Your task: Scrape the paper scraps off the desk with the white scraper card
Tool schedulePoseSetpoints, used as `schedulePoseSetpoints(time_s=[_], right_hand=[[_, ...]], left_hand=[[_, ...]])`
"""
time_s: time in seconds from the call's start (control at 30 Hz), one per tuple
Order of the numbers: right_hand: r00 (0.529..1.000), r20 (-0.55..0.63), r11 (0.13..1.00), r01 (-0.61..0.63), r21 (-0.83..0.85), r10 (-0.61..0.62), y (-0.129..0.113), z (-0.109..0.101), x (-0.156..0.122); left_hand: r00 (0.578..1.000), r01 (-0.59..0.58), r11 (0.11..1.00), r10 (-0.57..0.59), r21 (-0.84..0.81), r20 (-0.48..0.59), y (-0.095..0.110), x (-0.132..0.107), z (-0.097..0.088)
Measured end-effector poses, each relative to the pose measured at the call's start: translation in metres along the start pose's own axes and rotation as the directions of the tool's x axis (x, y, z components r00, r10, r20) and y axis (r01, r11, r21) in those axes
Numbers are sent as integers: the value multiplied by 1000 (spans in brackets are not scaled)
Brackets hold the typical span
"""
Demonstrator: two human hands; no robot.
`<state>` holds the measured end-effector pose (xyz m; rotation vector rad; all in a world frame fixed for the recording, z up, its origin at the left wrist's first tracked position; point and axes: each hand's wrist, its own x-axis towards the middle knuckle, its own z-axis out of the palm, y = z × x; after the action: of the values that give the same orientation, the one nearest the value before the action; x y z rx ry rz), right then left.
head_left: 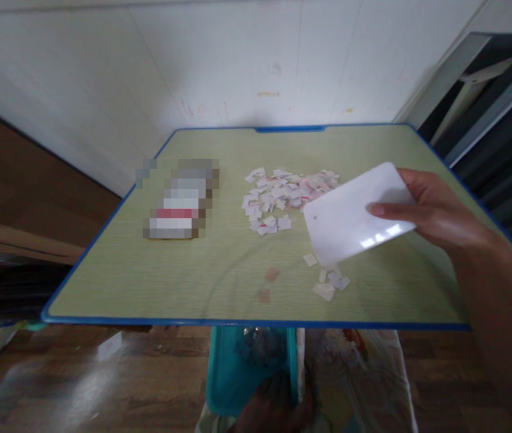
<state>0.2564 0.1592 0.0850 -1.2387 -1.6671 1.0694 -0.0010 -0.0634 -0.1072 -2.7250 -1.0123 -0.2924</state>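
A glossy white board [350,210] with rounded corners and a small hole is in my right hand [431,207]. The thumb presses on its upper face, and the fingers go behind it. The board is tilted above the table's right half. Many small torn paper pieces [278,195] lie in a loose heap to its left, partly covered by the board. A few more paper scraps [330,284] are below its lower edge. Under the table's front edge, my left hand [274,406] is in shadow at a teal basket [214,373]; its fingers are not clear.
The green table [147,282] has a blue rim and stands against a white wall [237,60]. A pixelated rectangular object [181,201] lies at the left. Patterned cloth [364,385] is beside the basket. A paper piece [110,346] lies on the wooden floor [160,373].
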Motion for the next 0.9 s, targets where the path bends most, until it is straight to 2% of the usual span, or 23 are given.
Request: schedulePoseSetpoints(time_s=[0.07,0.17,0.23,0.4,0.57,0.7,0.73,0.8,0.9], right_hand=[[1000,0,1000,7,4,-7,-1,1,-1],[995,-83,998,52,19,-50,-2,5,0],[995,-81,998,61,28,-59,-3,8,1],[994,98,999,36,35,-39,-2,1,-1],[991,102,992,75,101,-86,-2,0,-4],[963,264,997,30,76,-49,-4,2,-5],[961,274,997,26,70,-44,-5,0,-6],[979,198,997,31,77,-46,-5,-4,-9],[999,-37,996,35,84,-32,-1,-10,-10]], left_hand=[[1000,-3,1000,3,-4,-1,0,0,0],[1000,-3,1000,3,-4,4,0,-1,0],[1000,-3,1000,3,-2,1,0,-1,0],[1000,-2,1000,2,-18,-9,0,-2,2],[1000,-6,1000,5,-13,-15,0,-2,1],[1000,-2,1000,2,-11,-13,0,-3,1],[1000,-1,1000,1,-7,-14,0,-3,2],[1000,3,1000,-3,-2,-17,-1,-3,3],[1000,5,1000,-5,-8,-21,0,-3,4]])
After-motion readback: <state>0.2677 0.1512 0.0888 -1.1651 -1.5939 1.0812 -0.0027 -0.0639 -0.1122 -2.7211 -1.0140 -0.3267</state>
